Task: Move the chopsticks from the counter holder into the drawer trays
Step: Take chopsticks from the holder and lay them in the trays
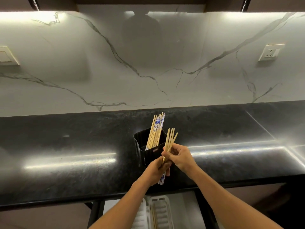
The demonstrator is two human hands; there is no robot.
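Tan wooden chopsticks point(171, 140) gripped by left hand point(157, 170) and right hand point(180, 156).

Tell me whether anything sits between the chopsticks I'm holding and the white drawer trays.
Nothing visible blocks them. The pale wooden chopstick bundle, held in the left hand and right hand, is over the black stone counter; the white plastic trays lie uncovered in the open drawer below. Only the counter's front edge needs clearing.

Drawer trays point(162, 212): cut off by bottom edge, partly under left forearm. Holder point(148, 154) label too small to read. Held chopsticks point(168, 145): mid-lengths hidden inside left hand point(156, 170) and right hand point(179, 156).
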